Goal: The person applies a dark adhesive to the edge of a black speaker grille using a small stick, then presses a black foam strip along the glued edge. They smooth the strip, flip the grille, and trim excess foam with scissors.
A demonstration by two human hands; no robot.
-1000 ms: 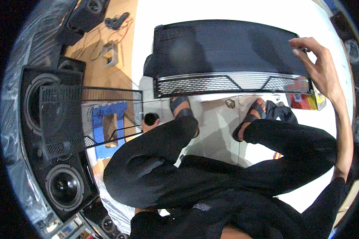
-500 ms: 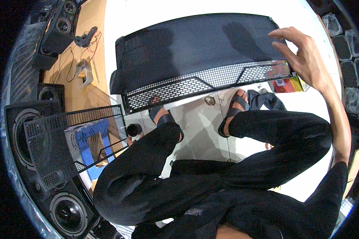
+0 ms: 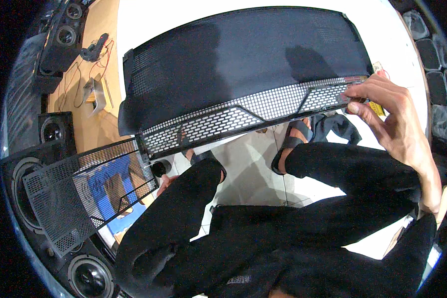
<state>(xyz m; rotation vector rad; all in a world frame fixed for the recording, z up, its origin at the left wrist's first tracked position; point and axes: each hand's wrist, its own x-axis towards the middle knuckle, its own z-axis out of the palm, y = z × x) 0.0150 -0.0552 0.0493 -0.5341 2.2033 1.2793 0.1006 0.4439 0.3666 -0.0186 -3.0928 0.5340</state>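
Note:
Across my feet stands a large black speaker grille (image 3: 243, 49), tilted, with a strip of perforated metal and diagonal bars (image 3: 273, 103) along its near edge. My right hand (image 3: 390, 109) pinches its near right corner between thumb and fingers. To the left hangs a smaller black mesh grille (image 3: 59, 198), see-through, over a blue and brown surface. My left hand (image 3: 167, 184) grips its right edge; my knee hides most of that hand. A dark round object (image 3: 160, 169) shows beside the left hand, its kind unclear.
Several black speaker cabinets with round cones (image 3: 90, 276) line the left side. A wooden board (image 3: 79, 119) bears red and black wires and a small clear container (image 3: 94, 97). Dark cloth (image 3: 337, 126) lies by my right foot. Wrapped dark blocks (image 3: 427, 54) stack at the far right.
My right hand has come down from above the large grille's right end and closed on its near corner. Both grilles appear slightly further left in view, partly from head movement.

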